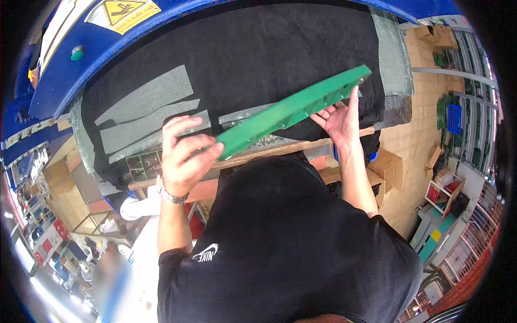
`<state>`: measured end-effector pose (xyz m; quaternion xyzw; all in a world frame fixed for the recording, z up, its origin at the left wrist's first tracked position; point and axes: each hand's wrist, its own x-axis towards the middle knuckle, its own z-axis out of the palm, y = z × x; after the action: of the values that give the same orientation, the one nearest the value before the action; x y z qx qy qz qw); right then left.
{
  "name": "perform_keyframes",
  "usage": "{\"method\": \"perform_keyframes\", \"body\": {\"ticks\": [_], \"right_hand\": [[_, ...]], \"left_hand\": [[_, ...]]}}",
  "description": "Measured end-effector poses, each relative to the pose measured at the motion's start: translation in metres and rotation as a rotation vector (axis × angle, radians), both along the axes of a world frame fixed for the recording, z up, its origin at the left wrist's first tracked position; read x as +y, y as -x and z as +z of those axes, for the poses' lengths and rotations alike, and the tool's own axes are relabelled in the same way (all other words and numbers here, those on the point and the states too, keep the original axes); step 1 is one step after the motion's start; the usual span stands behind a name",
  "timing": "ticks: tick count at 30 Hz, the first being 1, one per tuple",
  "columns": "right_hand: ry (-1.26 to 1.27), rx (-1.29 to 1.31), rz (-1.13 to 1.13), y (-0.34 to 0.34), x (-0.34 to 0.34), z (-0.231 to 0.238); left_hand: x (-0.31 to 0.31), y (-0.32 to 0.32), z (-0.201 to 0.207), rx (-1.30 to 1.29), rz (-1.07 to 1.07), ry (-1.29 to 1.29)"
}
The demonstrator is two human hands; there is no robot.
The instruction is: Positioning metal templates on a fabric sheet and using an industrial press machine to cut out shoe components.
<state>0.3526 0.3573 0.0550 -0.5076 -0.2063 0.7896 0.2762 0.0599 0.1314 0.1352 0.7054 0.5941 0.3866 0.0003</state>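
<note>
Between my two hands I hold a long green cutting die [291, 107], tilted so that its right end is farther from me. My left hand [186, 153], with a watch at the wrist, grips its near left end. Near the far right end, my right hand [342, 121] holds the die from below, thumb up along its side. Cross pieces show on the die's near side. Beneath it lies black fabric [269, 48] with several cut-out openings [151, 97] on the left, through which a pale grey-green surface shows.
A blue machine beam [177, 24] with a yellow warning sign [124, 12] and a green button [77, 53] arches over the far side. A wooden table edge [258, 156] runs before me. Another person [113, 280] is at lower left. Cardboard boxes [385, 167] stand on the right.
</note>
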Motion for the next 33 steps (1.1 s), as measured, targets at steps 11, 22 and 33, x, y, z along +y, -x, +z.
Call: {"method": "perform_keyframes", "body": {"ticks": [11,22,33], "right_hand": [[-0.529,0.014,0.045,-0.001,0.044,0.061],[-1.986,-0.876,1.327,0.123,0.042,0.110],[-1.656,-0.912,1.772,0.165,0.017,0.012]], "left_hand": [[-0.038,-0.013,-0.053,-0.161,0.106,0.180],[-0.045,0.023,-0.137,-0.344,0.567,0.432],[-0.020,-0.028,-0.155,-0.234,0.866,0.470]]}}
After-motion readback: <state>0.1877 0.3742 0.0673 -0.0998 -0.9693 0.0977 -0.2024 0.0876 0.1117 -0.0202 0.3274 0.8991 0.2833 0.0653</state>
